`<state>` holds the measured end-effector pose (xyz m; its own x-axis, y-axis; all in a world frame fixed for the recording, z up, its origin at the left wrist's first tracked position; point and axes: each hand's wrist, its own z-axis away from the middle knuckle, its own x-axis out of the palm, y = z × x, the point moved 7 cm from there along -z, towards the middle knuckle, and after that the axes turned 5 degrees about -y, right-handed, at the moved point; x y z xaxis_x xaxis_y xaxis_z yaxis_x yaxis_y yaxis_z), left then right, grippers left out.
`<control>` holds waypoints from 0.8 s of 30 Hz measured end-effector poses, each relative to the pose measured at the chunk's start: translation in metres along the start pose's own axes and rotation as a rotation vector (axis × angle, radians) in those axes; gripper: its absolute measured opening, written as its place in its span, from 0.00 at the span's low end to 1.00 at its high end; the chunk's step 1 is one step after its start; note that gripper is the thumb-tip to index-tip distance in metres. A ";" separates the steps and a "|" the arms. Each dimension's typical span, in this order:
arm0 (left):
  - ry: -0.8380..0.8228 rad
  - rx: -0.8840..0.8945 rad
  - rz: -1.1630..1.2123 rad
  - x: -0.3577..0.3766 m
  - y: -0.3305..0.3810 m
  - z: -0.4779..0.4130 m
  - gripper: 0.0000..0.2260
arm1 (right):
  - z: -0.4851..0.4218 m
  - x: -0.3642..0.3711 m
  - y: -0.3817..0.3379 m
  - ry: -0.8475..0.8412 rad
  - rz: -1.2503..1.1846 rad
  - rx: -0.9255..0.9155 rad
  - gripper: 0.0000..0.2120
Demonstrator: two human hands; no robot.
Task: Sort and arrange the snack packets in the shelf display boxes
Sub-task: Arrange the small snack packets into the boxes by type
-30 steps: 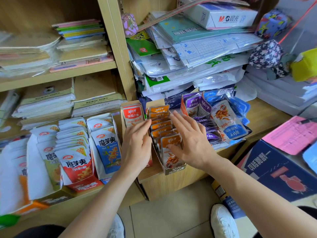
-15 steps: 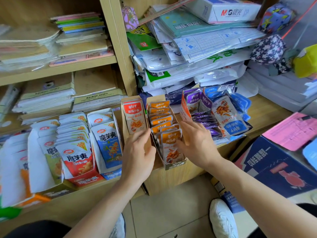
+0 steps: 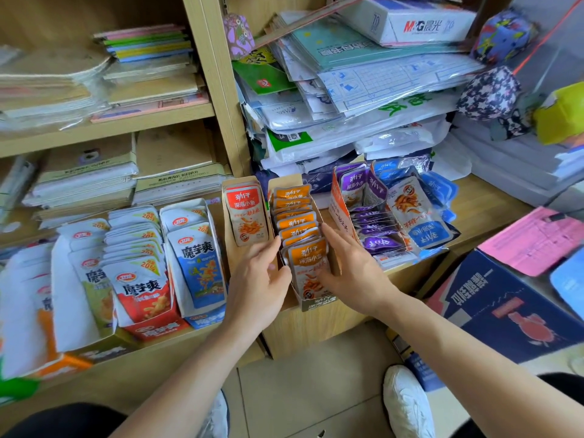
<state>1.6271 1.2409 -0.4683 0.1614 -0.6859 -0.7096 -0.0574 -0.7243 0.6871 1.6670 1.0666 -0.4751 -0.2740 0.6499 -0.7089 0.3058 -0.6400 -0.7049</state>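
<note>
The orange packet row (image 3: 297, 229), axis 12-to-6 o'clock, lies between left grip (image 3: 262, 279) at 9 and right grip (image 3: 350, 273) at 3, both unclenched against its sides.

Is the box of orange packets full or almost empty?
Full: orange packets fill the box in a row from back to front.

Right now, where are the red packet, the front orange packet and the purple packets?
red packet (image 3: 245, 213): head view, middle of its printed face.
front orange packet (image 3: 308, 256): head view, on its orange top band.
purple packets (image 3: 379, 243): head view, on the frontmost one of the row.
</note>
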 end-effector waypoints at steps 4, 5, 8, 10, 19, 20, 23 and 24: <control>-0.024 -0.026 0.008 -0.003 0.003 0.016 0.28 | 0.016 -0.006 -0.003 -0.007 -0.254 0.029 0.33; -0.027 -0.013 -0.015 -0.005 0.005 0.023 0.29 | 0.023 -0.007 0.001 0.019 -0.243 0.067 0.36; -0.050 0.065 -0.179 -0.004 0.009 0.041 0.31 | 0.046 0.001 0.008 0.047 -0.128 0.142 0.41; -0.055 0.094 -0.350 -0.001 0.006 0.044 0.31 | 0.054 0.012 0.006 0.065 -0.075 0.118 0.36; 0.063 0.185 -0.465 -0.002 0.006 0.032 0.17 | 0.022 0.025 0.006 0.128 -0.100 0.084 0.30; 0.060 0.188 -0.443 -0.001 0.008 0.031 0.17 | 0.018 0.026 0.005 0.119 -0.097 0.075 0.30; 0.052 0.200 -0.410 0.001 0.009 0.029 0.18 | 0.010 0.025 0.004 0.092 -0.071 0.082 0.29; 0.053 0.202 -0.405 -0.001 0.010 0.028 0.18 | 0.011 0.024 0.002 0.091 -0.074 0.074 0.29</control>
<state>1.5990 1.2324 -0.4656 0.2599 -0.3439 -0.9023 -0.1694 -0.9362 0.3080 1.6511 1.0764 -0.4936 -0.2082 0.7289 -0.6522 0.2188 -0.6152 -0.7574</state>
